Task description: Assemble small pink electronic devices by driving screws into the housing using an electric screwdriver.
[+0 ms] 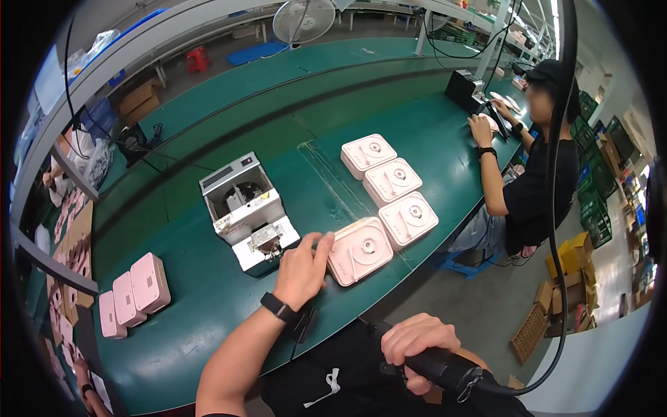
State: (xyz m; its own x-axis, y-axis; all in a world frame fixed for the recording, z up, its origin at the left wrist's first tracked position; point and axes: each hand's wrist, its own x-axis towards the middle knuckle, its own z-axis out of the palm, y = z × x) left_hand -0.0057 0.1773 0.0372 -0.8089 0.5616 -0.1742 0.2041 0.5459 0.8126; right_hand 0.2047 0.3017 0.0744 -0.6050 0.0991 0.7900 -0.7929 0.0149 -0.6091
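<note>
My right hand (420, 342) is wrapped around a black electric screwdriver (445, 368), held in front of my body with its tip toward the bench edge. My left hand (303, 271), with a dark band at its wrist, has its fingers stretched out at the left edge of the nearest pale pink device housing (361, 251). Whether the fingertips touch it, I cannot tell. This housing lies flat, a round recess facing up. Just left of the hand is a silver and black screw feeder (251, 208).
Several similar housings (392, 182) run in a row away from me. Three closed pink units (142, 285) lie at the left of the green bench (194, 333). At the far right a co-worker (531, 174) handles a pink part. A black cable (554, 208) hangs at the right.
</note>
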